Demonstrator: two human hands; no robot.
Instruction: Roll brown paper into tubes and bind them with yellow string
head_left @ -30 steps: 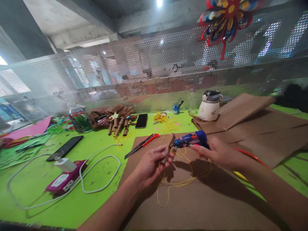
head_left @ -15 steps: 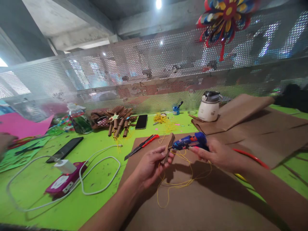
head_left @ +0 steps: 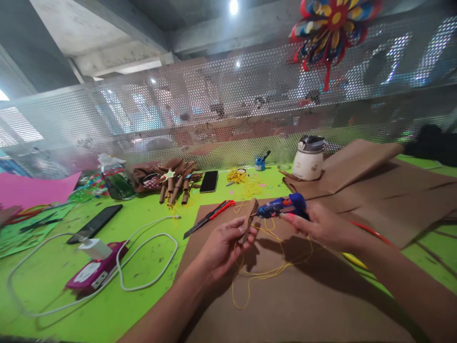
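My left hand (head_left: 223,244) pinches a narrow folded strip of brown paper (head_left: 249,219), held upright over a large brown paper sheet (head_left: 296,295). My right hand (head_left: 323,225) grips a blue hot glue gun (head_left: 282,206), whose nozzle touches the upper end of the strip. Loose yellow string (head_left: 262,272) hangs from the strip and loops on the sheet below both hands.
A red-handled utility knife (head_left: 209,216) lies left of the strip. On the green table (head_left: 150,267) are two dark phones (head_left: 95,223), a pink device with white charger and cable (head_left: 96,267), brown paper rolls (head_left: 174,183), a white jug (head_left: 310,158) and more brown sheets (head_left: 392,190).
Both hands hold almost still; the glue gun and strip have shifted only slightly. At the far left, pink paper has moved.
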